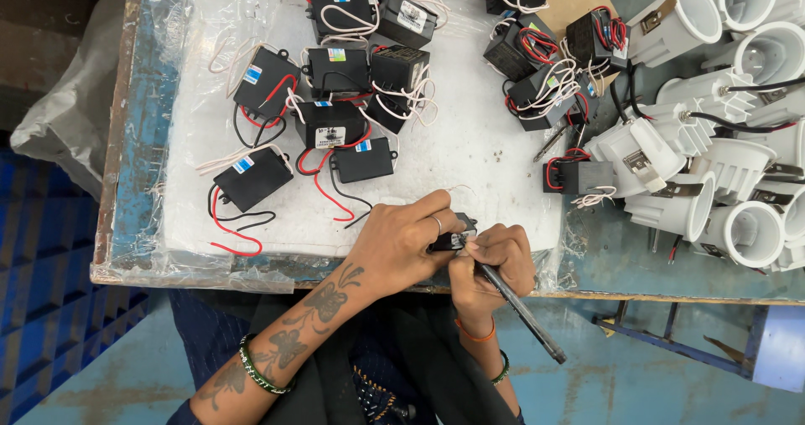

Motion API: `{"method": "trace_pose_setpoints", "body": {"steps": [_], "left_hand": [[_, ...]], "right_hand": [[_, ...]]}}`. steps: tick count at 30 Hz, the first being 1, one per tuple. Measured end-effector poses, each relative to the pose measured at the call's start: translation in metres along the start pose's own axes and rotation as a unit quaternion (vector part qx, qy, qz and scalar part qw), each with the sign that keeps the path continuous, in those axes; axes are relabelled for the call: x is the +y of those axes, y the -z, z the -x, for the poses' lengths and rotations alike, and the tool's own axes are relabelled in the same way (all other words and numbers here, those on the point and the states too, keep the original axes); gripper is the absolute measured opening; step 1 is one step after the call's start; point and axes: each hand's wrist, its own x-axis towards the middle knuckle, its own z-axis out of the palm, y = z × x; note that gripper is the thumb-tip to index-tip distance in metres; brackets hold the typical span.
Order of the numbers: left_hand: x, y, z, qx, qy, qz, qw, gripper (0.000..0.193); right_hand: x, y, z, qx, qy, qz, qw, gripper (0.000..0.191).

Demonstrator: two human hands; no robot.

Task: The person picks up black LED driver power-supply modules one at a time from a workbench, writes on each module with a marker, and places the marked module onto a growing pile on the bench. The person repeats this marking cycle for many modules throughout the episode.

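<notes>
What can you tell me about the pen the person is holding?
The pen is long, thin and dark, maybe black, with a slightly shiny look like plastic or metal. The right hand grips it near its tip, and the back end slants down and to the right, past the table edge. Its tip points at the small black box that the left hand pins on the white sheet. The tip itself is hidden by fingers.

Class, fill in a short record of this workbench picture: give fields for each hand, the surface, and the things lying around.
Left hand: grips a small black plastic box
Right hand: holds a dark pen, tip at that box
Surface: white foam sheet on a blue table
On foam: black driver boxes with red, white and black wires
To the right: white round lamp housings
</notes>
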Motion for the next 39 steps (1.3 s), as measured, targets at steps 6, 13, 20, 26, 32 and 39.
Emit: {"method": "trace_pose_setpoints", "body": {"steps": [6, 13, 20, 26, 32, 39], "left_hand": [[0.001, 0.001, 0.0, -0.001, 0.004, 0.0, 1.0, 0.028], [0.001, 0.006, 0.001, -0.009, 0.008, -0.002, 1.0, 0.03], [0.003, 0.004, -0.001, -0.008, 0.01, -0.002, 1.0, 0.031], [0.003, 0.006, 0.001, -0.007, 0.01, 0.002, 1.0, 0.03], [0.002, 0.007, 0.0, -0.004, 0.015, 0.003, 1.0, 0.029], [0.004, 0.005, 0.003, 0.0, 0.014, 0.005, 1.0, 0.029]], "right_hand": [[-0.001, 0.0, 0.0, 0.0, -0.005, -0.01, 1.0, 0.018], [-0.003, -0.002, 0.002, 0.006, -0.02, -0.033, 0.999, 0.019], [-0.001, -0.002, 0.001, 0.012, -0.024, -0.034, 0.999, 0.018], [-0.003, -0.001, 0.001, 0.001, -0.012, -0.018, 1.0, 0.018], [0.0, -0.001, 0.004, 0.01, -0.009, -0.033, 0.999, 0.018], [0.006, -0.002, 0.016, 0.117, -0.011, -0.145, 0.982, 0.013]]}}
